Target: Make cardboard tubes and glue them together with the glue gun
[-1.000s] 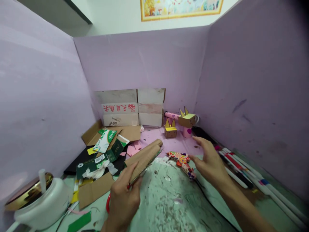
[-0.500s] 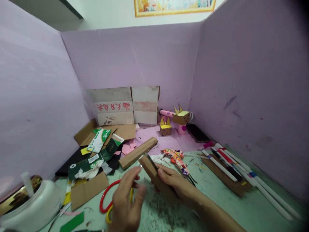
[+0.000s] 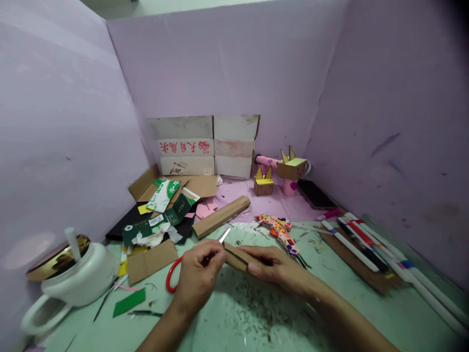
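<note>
My right hand (image 3: 274, 266) grips a small folded brown cardboard piece (image 3: 236, 257), thumb in front and fingers behind. At its left end, the closed fingertips of my left hand (image 3: 203, 271) pinch the cardboard edge. Partly hidden behind my left hand lie scissors with a red handle (image 3: 171, 276); a blade tip shows above my fingers. Beyond both hands, a long folded cardboard strip (image 3: 222, 216) rests on the table. To the right of it lies a glue gun (image 3: 282, 232) in a colourful floral pattern.
A white teapot-shaped cup (image 3: 80, 278) stands at left near cardboard scraps (image 3: 152, 261). Cardboard figures with pointed ears (image 3: 264, 186) stand at the back beside a dark phone (image 3: 317, 194). Markers (image 3: 351, 244) lie along the right wall (image 3: 403, 122).
My left hand has moved from apart, fingers spread, to pinching the cardboard piece's left end. The piece has turned flatter in my right hand. The view has tilted down.
</note>
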The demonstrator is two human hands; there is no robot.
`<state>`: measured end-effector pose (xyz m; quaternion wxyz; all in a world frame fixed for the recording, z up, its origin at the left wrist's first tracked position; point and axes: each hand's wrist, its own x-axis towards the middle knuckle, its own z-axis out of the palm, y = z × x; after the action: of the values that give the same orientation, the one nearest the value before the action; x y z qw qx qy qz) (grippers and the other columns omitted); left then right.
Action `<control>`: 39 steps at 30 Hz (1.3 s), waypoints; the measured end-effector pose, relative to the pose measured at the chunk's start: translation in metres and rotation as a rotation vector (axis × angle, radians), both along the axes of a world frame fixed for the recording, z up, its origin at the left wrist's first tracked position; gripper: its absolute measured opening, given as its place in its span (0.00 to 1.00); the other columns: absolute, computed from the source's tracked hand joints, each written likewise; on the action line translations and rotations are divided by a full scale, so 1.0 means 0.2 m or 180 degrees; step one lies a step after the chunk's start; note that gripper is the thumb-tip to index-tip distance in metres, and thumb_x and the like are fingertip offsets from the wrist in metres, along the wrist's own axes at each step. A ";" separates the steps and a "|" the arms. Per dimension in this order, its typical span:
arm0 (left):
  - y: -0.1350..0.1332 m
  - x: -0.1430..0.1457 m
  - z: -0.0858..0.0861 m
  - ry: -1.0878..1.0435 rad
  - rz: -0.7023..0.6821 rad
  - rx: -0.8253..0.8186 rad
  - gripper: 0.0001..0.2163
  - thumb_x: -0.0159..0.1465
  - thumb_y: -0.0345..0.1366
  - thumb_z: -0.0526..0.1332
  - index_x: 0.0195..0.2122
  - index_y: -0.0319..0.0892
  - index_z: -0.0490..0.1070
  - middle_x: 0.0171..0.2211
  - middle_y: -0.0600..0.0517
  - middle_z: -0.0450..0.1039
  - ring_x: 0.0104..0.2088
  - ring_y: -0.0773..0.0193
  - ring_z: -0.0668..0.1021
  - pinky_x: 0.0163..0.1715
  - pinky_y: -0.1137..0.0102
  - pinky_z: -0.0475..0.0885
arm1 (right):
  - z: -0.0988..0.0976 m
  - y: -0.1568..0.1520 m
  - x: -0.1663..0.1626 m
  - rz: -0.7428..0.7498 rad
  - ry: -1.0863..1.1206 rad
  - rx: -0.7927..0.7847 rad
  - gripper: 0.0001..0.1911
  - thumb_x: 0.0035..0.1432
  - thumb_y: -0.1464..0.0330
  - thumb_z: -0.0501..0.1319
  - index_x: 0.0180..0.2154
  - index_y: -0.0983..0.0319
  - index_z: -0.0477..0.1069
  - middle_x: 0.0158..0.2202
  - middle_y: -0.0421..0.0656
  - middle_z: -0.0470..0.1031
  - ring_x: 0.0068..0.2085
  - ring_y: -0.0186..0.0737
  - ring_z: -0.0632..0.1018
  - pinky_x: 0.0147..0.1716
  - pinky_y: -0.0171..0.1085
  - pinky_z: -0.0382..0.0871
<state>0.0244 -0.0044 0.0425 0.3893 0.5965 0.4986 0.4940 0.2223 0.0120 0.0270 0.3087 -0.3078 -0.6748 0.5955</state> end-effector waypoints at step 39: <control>-0.17 0.15 -0.03 -0.0557 -0.0281 -0.0607 0.12 0.50 0.38 0.65 0.13 0.40 0.70 0.19 0.53 0.64 0.12 0.73 0.67 0.09 0.77 0.61 | 0.01 -0.28 0.04 -0.1412 -0.1366 0.1110 0.22 0.50 0.61 0.66 0.47 0.58 0.72 0.43 0.48 0.77 0.42 0.50 0.78 0.41 0.46 0.72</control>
<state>0.0552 -0.0374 0.0363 0.5075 0.5328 0.4807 0.4769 0.2313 -0.0448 0.0286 0.3297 -0.5077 -0.7325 0.3115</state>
